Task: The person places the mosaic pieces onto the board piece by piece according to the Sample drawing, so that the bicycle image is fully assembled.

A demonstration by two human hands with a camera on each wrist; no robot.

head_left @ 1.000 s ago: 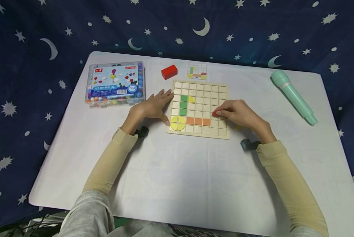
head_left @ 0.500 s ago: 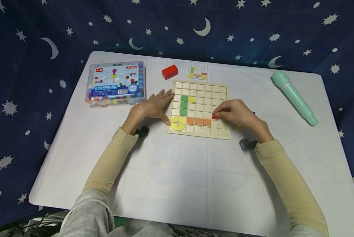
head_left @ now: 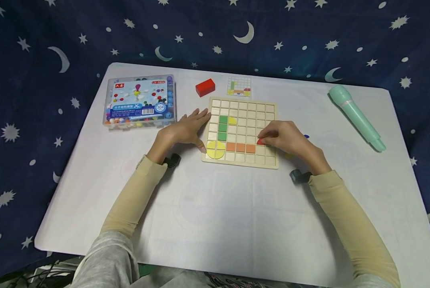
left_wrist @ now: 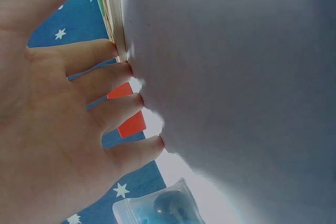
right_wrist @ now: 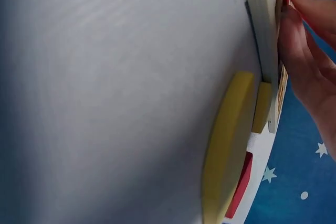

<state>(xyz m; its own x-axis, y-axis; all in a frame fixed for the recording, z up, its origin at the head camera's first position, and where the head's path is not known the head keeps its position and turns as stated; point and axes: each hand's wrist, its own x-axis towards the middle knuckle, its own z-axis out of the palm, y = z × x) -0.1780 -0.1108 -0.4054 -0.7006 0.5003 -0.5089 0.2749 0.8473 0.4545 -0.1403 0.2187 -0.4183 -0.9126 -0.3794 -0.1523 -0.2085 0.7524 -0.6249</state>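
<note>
My left hand [head_left: 185, 130] had its fingers spread, the tips and thumb touching the left edge of the wooden board [head_left: 240, 164]. With my right hand [head_left: 286, 135] I pinched a red piece [head_left: 260, 142] between thumb and fingers, over the right part of the board, just past the end of the orange row [head_left: 241, 148] and a little farther from me; I couldn't tell whether it sat flat. A green column [head_left: 222, 128] ran up from near the yellow circle [head_left: 215, 150]. The picture card [head_left: 239, 87] lay beyond the board, near the red block [head_left: 205, 87].
</note>
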